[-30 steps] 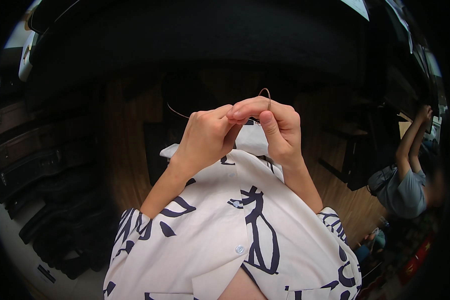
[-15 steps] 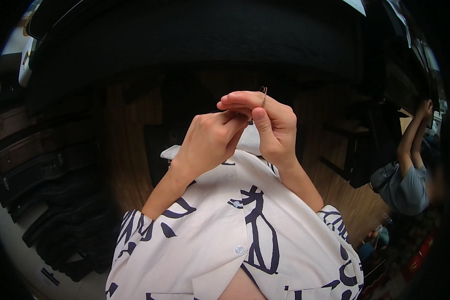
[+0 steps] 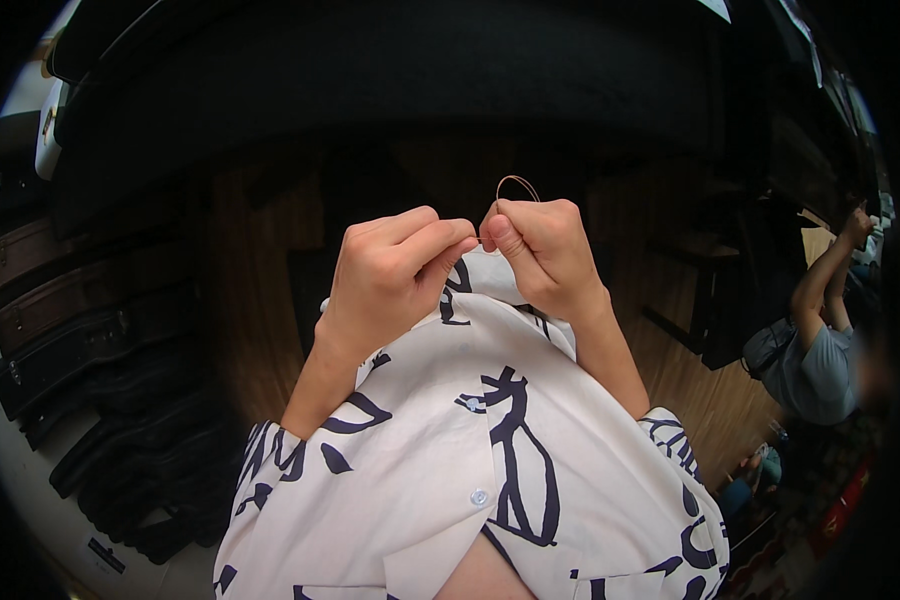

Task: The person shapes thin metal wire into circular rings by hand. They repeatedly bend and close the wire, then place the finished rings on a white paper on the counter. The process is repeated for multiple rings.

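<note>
Copper-coloured thin wire (image 3: 515,178) spans the narrow gap between the left hand (image 3: 388,265) and the right hand (image 3: 552,250), each with its grip pinched together on it. It is already looped above the right; the short stretch between seems not yet coiled.

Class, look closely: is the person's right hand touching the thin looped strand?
Touching. The head view shows the right hand closed on the thin strand, whose loop arches up from its curled fingers.
</note>
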### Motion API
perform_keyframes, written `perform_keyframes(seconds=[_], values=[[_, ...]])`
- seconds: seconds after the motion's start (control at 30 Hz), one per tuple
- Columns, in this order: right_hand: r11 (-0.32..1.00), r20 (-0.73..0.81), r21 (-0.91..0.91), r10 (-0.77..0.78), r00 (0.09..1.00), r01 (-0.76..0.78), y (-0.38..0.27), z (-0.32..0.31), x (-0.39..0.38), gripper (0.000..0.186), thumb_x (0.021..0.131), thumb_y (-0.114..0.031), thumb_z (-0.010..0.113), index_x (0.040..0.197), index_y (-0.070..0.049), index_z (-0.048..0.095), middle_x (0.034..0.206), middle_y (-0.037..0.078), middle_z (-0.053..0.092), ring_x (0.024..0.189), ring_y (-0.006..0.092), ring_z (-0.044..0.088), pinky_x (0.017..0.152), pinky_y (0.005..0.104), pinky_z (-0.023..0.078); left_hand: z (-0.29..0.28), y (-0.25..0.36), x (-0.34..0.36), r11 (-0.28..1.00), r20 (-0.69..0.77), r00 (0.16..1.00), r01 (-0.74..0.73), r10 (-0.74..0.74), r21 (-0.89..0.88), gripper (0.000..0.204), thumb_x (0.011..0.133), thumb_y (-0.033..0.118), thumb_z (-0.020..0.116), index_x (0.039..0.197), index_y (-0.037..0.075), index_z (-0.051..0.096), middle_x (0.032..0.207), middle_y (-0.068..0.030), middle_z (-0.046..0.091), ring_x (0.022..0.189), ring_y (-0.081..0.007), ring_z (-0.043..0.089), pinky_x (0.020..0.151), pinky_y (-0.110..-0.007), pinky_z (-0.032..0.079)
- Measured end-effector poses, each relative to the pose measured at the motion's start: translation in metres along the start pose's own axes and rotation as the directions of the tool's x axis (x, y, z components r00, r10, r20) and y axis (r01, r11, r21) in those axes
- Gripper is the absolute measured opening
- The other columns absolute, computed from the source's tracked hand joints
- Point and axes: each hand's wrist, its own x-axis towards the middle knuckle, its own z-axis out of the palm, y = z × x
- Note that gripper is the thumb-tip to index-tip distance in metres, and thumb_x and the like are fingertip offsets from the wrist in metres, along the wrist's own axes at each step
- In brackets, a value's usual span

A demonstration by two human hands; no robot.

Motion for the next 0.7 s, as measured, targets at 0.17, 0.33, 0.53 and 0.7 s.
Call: perform_keyframes(seconds=[0.17, 0.33, 0.53, 0.7], values=[[0.892, 0.159, 0.448, -0.016, 0.987, -0.058, -0.012, -0.003, 0.000, 0.039, 0.100, -0.018, 0.047, 0.065, -0.003, 0.055, 0.056, 0.006, 0.051, 0.046, 0.0183, 0.044, 0.048, 0.0307, 0.035, 0.001, -0.009, 0.001, 0.995, -0.147, 0.984, -0.103, 0.100, -0.013, 0.008, 0.080, 0.009, 0.079, 0.084, 0.006, 0.072, 0.061, -0.0006, 0.053, 0.045, -0.0107, 0.046, 0.039, -0.024, 0.033], [0.820, 0.225, 0.560, -0.011, 0.974, -0.120, -0.015, 0.000, 0.000, 0.043, 0.099, -0.022, 0.043, 0.062, -0.004, 0.054, 0.056, 0.005, 0.051, 0.048, 0.0152, 0.045, 0.049, 0.0299, 0.037, 0.007, -0.008, 0.001, 0.987, -0.252, 0.957, -0.157, 0.143, -0.037, 0.009, 0.080, 0.014, 0.079, 0.083, 0.008, 0.074, 0.059, 0.0009, 0.053, 0.043, -0.0089, 0.045, 0.039, -0.023, 0.032], [0.778, 0.267, 0.617, -0.065, 0.962, -0.118, -0.013, -0.005, 0.001, 0.044, 0.100, -0.024, 0.042, 0.061, -0.005, 0.051, 0.055, 0.003, 0.048, 0.048, 0.0129, 0.041, 0.049, 0.0284, 0.034, 0.010, -0.012, 0.004, 0.986, -0.277, 0.951, -0.156, 0.136, -0.052, 0.008, 0.083, 0.015, 0.076, 0.084, 0.008, 0.074, 0.058, 0.0004, 0.053, 0.044, -0.0097, 0.046, 0.039, -0.024, 0.031], [0.513, 0.176, 0.852, -0.091, 0.980, -0.105, -0.006, -0.005, -0.001, 0.044, 0.101, -0.025, 0.042, 0.062, -0.006, 0.049, 0.054, 0.001, 0.042, 0.049, 0.0111, 0.035, 0.050, 0.0269, 0.030, 0.017, -0.018, 0.005, 0.997, -0.211, 0.977, 0.020, -0.036, -0.075, 0.006, 0.088, 0.011, 0.071, 0.090, 0.006, 0.072, 0.065, -0.0023, 0.057, 0.047, -0.0119, 0.050, 0.041, -0.025, 0.034]])
